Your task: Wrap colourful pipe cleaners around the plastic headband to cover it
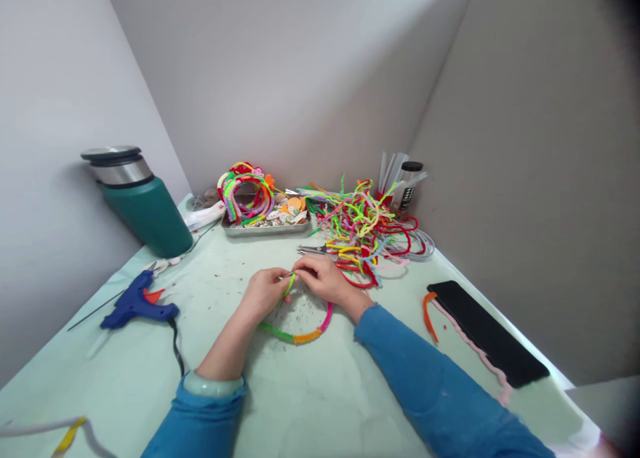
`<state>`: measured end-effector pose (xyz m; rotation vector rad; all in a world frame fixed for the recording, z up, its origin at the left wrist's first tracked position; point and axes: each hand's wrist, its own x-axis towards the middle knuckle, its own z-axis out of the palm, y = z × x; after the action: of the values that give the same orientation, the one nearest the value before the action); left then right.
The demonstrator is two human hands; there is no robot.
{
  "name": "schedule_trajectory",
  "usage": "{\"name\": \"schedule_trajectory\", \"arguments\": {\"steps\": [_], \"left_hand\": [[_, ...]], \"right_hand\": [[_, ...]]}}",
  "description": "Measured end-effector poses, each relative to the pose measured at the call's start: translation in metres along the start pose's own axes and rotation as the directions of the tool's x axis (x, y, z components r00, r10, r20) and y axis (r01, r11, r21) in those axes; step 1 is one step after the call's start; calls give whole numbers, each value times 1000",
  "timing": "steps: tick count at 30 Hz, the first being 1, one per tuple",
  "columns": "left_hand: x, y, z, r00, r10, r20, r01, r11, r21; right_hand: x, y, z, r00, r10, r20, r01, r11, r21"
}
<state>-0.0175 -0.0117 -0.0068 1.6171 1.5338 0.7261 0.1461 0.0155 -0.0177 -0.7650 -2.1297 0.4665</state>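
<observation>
A hoop wrapped in green, orange and pink fuzzy stem [307,338] hangs or lies just below my hands, its upper part hidden behind them. My left hand [267,293] is closed in a pinch at the hoop's top, beside a short bright green stem [289,284]. My right hand [323,278] meets it fingertip to fingertip, also pinching, at a thin strand between the two hands. Both hands are over the middle of the table [320,391].
A blue glue gun [135,305] and teal bottle [145,208] stand left. Behind are a metal tray [267,230] with small pieces and wrapped hoops [245,195], scissors [313,250], and heaped fuzzy stems [363,211]. A black slab [487,331] lies right.
</observation>
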Motion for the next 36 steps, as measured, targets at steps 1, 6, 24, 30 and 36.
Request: {"name": "schedule_trajectory", "arguments": {"steps": [1, 6, 24, 30, 36], "left_hand": [[0, 0, 0, 1000, 5, 0, -5, 1000, 5], [1, -3, 1, 1000, 4, -7, -4, 999, 35], [5, -4, -2, 951, 148, -271, -98, 977, 189], [7, -6, 0, 927, 237, -291, -213, 971, 110], [2, 5, -5, 948, 208, -241, -236, 967, -96]], "right_hand": [[0, 0, 0, 1000, -1, 2, 1, 1000, 3], [0, 1, 0, 1000, 1, -1, -1, 1000, 11], [-2, 6, 4, 1000, -11, 14, 11, 999, -48], [-1, 4, 3, 1000, -15, 6, 15, 998, -59], [-2, 5, 4, 1000, -3, 6, 3, 998, -67]]}}
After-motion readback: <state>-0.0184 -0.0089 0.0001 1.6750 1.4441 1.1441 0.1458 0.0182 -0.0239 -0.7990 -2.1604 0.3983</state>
